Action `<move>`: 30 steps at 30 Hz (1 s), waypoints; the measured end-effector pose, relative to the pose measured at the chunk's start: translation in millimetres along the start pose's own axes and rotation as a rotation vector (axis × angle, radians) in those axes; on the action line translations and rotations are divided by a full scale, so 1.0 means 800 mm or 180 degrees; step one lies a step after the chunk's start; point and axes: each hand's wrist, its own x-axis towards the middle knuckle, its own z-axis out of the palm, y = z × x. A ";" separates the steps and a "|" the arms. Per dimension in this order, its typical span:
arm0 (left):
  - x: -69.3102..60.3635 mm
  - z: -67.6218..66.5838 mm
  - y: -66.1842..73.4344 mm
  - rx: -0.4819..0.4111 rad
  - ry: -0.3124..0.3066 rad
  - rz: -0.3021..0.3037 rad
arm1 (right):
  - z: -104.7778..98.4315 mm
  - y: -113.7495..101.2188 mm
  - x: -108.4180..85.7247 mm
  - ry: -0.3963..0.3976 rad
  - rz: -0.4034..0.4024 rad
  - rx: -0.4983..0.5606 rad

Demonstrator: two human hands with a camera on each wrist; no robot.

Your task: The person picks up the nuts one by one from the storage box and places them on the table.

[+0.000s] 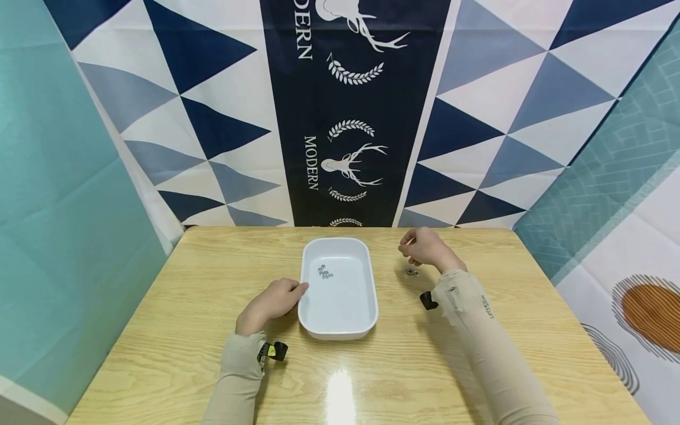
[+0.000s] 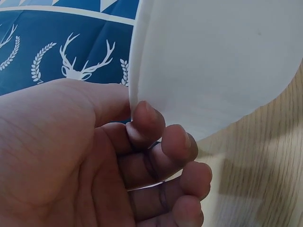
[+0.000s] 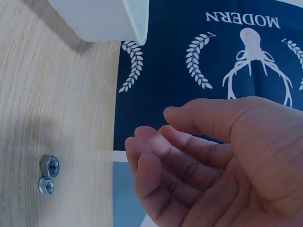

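Note:
A white rectangular tray (image 1: 342, 304) lies on the wooden table, with several small metal nuts (image 1: 325, 274) in its left part. My left hand (image 1: 272, 302) grips the tray's left rim between thumb and fingers; in the left wrist view the fingers of that hand (image 2: 161, 146) curl against the tray's outer wall (image 2: 213, 66). My right hand (image 1: 429, 249) hovers right of the tray, fingers loosely bent, nothing visible in them. Below it two hex nuts lie touching on the table, a larger one (image 3: 49, 166) and a smaller one (image 3: 46, 186).
The wooden table (image 1: 186, 307) ends at a patterned curtain (image 1: 350, 118) behind the tray. A teal cloth (image 1: 79, 206) hangs at the left, and another patterned cloth (image 1: 627, 236) is at the right. Black wrist cameras are strapped over both sleeves.

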 end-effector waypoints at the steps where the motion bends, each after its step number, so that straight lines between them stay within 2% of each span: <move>1: 0.000 0.000 0.000 -0.0004 -0.0007 -0.0003 | 0.001 -0.001 0.000 -0.0003 0.0019 0.0009; 9: 0.000 0.001 -0.003 -0.0048 -0.0057 -0.0022 | 0.003 -0.009 -0.003 -0.0009 0.0008 0.0009; 18: 0.001 -0.002 -0.003 0.0071 -0.0060 0.0086 | 0.003 -0.019 -0.006 -0.0008 -0.0135 0.0027; 30: -0.002 -0.001 -0.002 -0.0016 -0.0085 0.0007 | 0.004 -0.030 0.001 -0.0029 -0.0102 -0.0116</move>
